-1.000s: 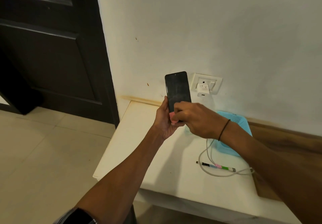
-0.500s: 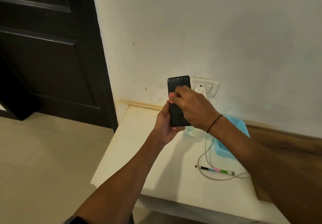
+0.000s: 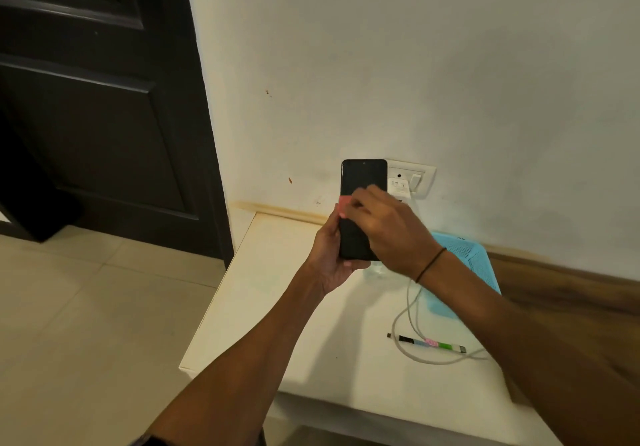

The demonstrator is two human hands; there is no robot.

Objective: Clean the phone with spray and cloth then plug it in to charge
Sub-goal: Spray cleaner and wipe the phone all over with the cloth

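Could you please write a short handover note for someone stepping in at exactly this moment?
Left hand grips the phone upright in front of the wall socket.
Right hand presses a pink cloth against the dark screen, fingers curled round it.
The white charger sits in the socket; its cable loops loose on the white table, not connected to the phone. A blue basket stands by the wall.
Done: wiping is under way.
Left: finish wiping, put the cloth down, plug the cable into the phone.
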